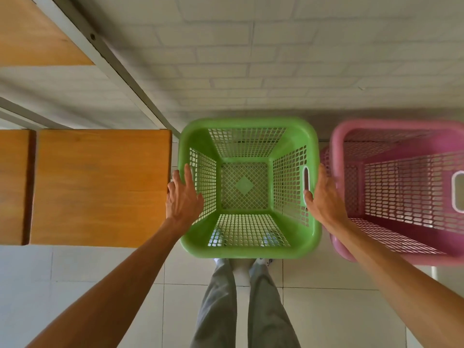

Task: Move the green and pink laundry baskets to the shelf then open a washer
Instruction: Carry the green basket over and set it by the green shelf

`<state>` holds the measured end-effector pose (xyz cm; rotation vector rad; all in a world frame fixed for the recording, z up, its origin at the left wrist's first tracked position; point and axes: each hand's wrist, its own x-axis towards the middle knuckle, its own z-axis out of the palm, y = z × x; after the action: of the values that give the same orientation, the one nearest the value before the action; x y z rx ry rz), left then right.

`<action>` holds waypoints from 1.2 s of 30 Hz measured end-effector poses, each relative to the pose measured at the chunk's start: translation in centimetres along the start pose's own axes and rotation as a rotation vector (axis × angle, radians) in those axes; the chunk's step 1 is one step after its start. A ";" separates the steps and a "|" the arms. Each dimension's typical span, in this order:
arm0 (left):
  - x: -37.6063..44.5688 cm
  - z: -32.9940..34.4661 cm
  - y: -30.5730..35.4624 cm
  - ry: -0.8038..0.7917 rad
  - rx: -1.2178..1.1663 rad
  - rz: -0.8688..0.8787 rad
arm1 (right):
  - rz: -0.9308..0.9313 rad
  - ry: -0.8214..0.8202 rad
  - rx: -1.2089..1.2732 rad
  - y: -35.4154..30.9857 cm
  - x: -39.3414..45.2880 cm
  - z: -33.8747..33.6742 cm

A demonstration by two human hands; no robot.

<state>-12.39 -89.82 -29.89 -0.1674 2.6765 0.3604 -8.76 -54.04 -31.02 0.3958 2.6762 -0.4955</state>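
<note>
Between both hands, green latticed basket

My hands flank a square green plastic laundry basket with a smooth, slightly glossy rim and perforated lattice walls. Beside it stands a glossy pink plastic basket. The orange wooden shelf board looks matt and grained.

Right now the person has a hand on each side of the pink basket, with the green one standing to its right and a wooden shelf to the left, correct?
Not quite. The head view shows the left hand and right hand at the sides of the green basket; the pink basket is the one standing to its right. The wooden shelf is indeed on the left.
</note>
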 end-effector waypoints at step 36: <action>-21.6 -23.8 4.2 0.314 -0.586 -0.078 | -0.152 0.162 0.454 -5.5 -15.7 -26.7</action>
<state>-3.20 -91.11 1.19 -0.5395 2.7697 1.1713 -5.35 -51.68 0.12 0.3705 2.7456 -1.1725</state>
